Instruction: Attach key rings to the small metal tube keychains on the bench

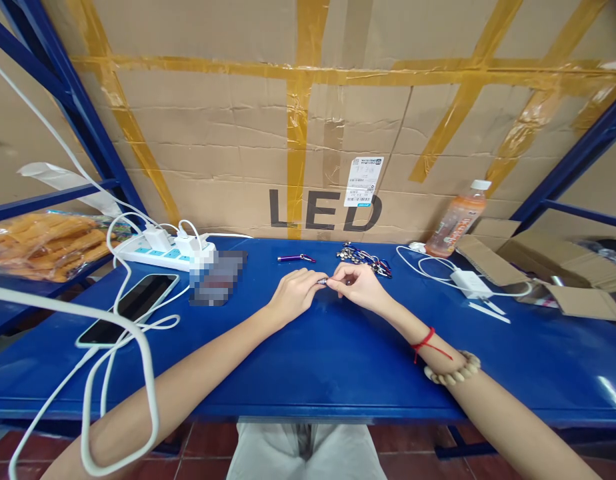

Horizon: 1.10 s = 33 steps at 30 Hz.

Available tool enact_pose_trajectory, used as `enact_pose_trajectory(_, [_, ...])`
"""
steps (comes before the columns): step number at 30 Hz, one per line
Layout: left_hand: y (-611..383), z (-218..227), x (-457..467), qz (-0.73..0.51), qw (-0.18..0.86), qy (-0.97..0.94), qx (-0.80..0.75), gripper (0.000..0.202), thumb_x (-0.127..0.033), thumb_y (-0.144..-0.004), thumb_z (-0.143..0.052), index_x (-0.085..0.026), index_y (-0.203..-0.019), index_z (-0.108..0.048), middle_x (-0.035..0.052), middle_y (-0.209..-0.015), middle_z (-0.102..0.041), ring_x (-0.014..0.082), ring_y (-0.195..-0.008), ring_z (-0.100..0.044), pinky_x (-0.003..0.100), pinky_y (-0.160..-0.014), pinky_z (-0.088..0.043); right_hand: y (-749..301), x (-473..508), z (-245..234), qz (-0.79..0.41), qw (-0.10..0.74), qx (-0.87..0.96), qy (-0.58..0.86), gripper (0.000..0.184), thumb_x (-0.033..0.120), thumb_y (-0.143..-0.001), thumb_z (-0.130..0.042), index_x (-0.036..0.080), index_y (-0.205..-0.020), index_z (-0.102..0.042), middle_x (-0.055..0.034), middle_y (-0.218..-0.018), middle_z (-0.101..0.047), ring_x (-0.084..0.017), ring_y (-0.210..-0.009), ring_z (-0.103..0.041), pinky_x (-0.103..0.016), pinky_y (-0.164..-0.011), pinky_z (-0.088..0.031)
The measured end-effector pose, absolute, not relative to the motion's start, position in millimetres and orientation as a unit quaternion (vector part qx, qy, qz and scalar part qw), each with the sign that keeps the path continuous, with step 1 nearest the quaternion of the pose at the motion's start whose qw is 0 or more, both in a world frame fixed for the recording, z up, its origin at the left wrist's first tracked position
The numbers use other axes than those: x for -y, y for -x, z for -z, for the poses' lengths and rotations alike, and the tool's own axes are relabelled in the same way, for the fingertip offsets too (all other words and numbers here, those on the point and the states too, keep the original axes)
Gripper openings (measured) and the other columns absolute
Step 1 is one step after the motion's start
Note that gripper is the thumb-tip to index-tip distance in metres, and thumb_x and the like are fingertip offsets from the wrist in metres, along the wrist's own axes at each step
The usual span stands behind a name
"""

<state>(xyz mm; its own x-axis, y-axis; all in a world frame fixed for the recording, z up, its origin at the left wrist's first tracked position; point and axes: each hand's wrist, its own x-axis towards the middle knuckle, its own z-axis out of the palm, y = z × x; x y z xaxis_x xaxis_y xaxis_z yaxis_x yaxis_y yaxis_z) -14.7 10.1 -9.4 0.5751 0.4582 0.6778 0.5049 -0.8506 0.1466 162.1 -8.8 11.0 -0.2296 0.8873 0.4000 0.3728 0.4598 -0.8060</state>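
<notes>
My left hand (295,295) and my right hand (362,287) meet above the middle of the blue table. Between their fingertips is a small silvery metal piece (323,281), too small and covered to name more exactly. Both hands are closed in a pinch on it. Just beyond my left hand lies a slim purple metal tube (289,258) with a short strap at its right end. Behind my right hand is a loose pile of small cords with metal clasps (363,256).
A white power strip (161,252) with plugs, a phone (131,312) and looping white cables occupy the left. An orange drink bottle (457,219), a white adapter (471,283) and an open carton (568,257) stand right. A large taped cardboard box (228,147) walls the back.
</notes>
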Motion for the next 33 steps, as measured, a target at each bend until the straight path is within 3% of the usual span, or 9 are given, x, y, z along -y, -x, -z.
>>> enact_pose_trajectory(8, [13.5,10.3,-11.8,0.374,0.032,0.879,0.295,0.018,-0.025,-0.09,-0.044,-0.018,-0.093,-0.06,0.0021,-0.085,-0.068,0.0154,-0.075,-0.06,0.027,-0.072,-0.046,-163.9,5.8,-8.1,-0.311,0.417,0.708,0.477,0.039,0.052,-0.062,-0.07,0.016,-0.059,-0.057,-0.0002,-0.049,-0.056,-0.011,-0.04,-0.052,-0.021,-0.04,-0.039])
enact_pose_trajectory(17, [9.4,8.6,-11.2,0.346,-0.011,0.875,0.337,0.016,-0.029,-0.09,-0.044,-0.02,-0.096,-0.056,0.0019,-0.088,-0.067,0.0151,-0.08,-0.063,0.025,-0.07,-0.047,-166.2,6.6,-16.9,-0.241,0.398,0.729,0.502,0.037,0.053,-0.07,-0.064,0.017,-0.067,-0.06,0.0017,-0.044,-0.055,-0.011,-0.04,-0.053,-0.021,-0.042,-0.039])
enact_pose_trajectory(23, [7.9,5.4,-9.4,0.349,-0.019,0.861,0.37,0.018,-0.03,-0.092,-0.04,-0.02,-0.096,-0.054,0.0013,-0.092,-0.067,0.0151,-0.084,-0.063,0.025,-0.073,-0.047,-201.7,-2.9,-34.1,-0.124,0.517,0.643,0.551,0.037,0.053,-0.076,-0.057,0.016,-0.08,-0.062,-0.0054,-0.077,-0.068,-0.012,-0.047,-0.057,-0.024,-0.046,-0.042])
enact_pose_trajectory(27, [8.0,4.5,-8.8,0.343,-0.011,0.866,0.365,0.019,-0.03,-0.092,-0.039,-0.02,-0.095,-0.054,0.001,-0.09,-0.067,0.0155,-0.082,-0.063,0.026,-0.074,-0.047,-235.3,-10.1,-35.0,0.045,0.408,0.608,0.679,0.024,0.043,-0.077,-0.059,0.021,-0.082,-0.068,-0.0026,-0.081,-0.07,-0.017,-0.06,-0.062,-0.026,-0.053,-0.039])
enact_pose_trajectory(33, [7.5,5.0,-9.2,0.344,-0.008,0.867,0.361,0.019,-0.03,-0.092,-0.038,-0.02,-0.095,-0.054,0.0012,-0.091,-0.067,0.0153,-0.083,-0.063,0.026,-0.075,-0.047,-252.9,-18.4,-22.2,0.063,0.257,0.618,0.74,0.019,0.037,-0.076,-0.059,0.025,-0.082,-0.072,-0.0019,-0.079,-0.072,-0.02,-0.075,-0.064,-0.026,-0.054,-0.038])
